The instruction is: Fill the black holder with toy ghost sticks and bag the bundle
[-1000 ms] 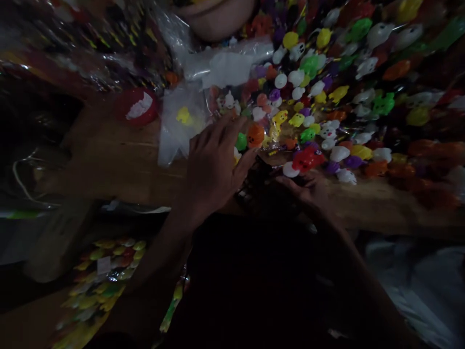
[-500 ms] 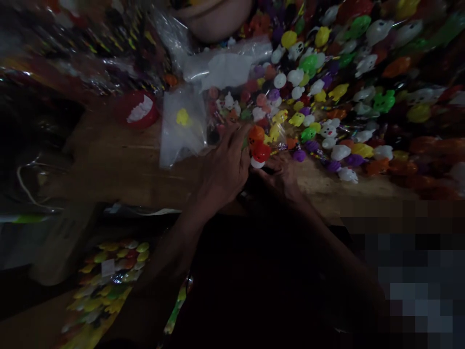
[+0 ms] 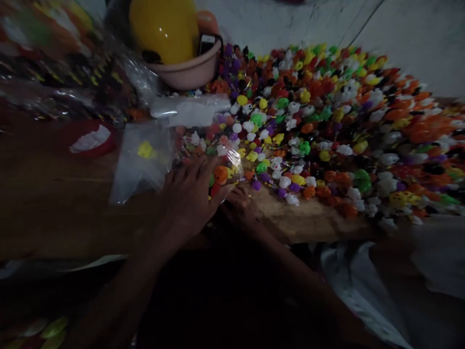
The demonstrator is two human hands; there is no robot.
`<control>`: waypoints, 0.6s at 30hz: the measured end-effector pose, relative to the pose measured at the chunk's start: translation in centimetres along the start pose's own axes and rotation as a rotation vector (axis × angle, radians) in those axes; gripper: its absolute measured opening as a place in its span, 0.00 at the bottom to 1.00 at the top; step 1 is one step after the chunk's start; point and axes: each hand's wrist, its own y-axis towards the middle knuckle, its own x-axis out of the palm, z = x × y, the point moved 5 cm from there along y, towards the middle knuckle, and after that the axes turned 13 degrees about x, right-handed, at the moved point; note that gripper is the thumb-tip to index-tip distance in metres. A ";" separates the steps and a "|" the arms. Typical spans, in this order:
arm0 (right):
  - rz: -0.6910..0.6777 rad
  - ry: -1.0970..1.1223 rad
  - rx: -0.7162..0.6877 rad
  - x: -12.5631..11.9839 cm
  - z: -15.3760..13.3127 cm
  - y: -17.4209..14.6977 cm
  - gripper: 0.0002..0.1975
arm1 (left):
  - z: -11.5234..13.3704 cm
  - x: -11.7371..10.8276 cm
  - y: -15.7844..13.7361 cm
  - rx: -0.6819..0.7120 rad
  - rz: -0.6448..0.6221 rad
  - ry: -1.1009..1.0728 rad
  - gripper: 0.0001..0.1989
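My left hand [image 3: 191, 194] lies with fingers stretched out over the near left part of a clear plastic bag [image 3: 234, 157]. Its thumb reaches across to my right hand. Small plastic animal-shaped figures show inside the bag; an orange one [image 3: 220, 173] and a red one [image 3: 216, 190] sit right beside the left thumb. My right hand [image 3: 238, 204] is closed at the bag's near edge, its fingers curled and partly in shadow. What lies between the two hands is mostly hidden.
A large heap of colourful figures [image 3: 327, 126] covers the table's right and back. Left of the bag lie a flat plastic bag [image 3: 125, 160] with a yellow figure [image 3: 146, 150] and a red bowl [image 3: 109, 145] holding something white. Behind stands a pink basin [image 3: 189, 72] with a yellow ball-like object [image 3: 165, 29].
The view has tilted up and swung right, showing more of the heap and the wall. My left thumb has moved across the red figure towards my right hand, and the white figure below it is mostly covered.
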 end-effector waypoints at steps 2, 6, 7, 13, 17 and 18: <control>-0.049 -0.027 -0.001 0.2 0.1 -0.1 0.11 | 0.5 0.4 0.4 -0.009 -0.053 0.054 0.34; -0.151 -0.028 -0.069 -1.6 0.6 -0.3 0.07 | 1.2 1.3 0.7 0.007 -0.102 0.048 0.33; -0.133 -0.032 -0.062 -2.9 1.2 0.1 0.09 | 1.3 1.3 0.7 0.017 -0.097 0.040 0.33; 0.141 -0.201 0.204 -12.6 8.9 8.2 0.14 | 1.2 1.2 0.7 0.057 -0.031 0.029 0.30; 0.024 -0.218 0.153 -12.8 12.8 14.9 0.09 | 0.7 1.7 0.4 0.106 0.037 0.077 0.28; -0.010 -0.209 0.140 -12.2 13.4 15.9 0.09 | 0.7 1.7 0.3 0.138 0.060 0.083 0.28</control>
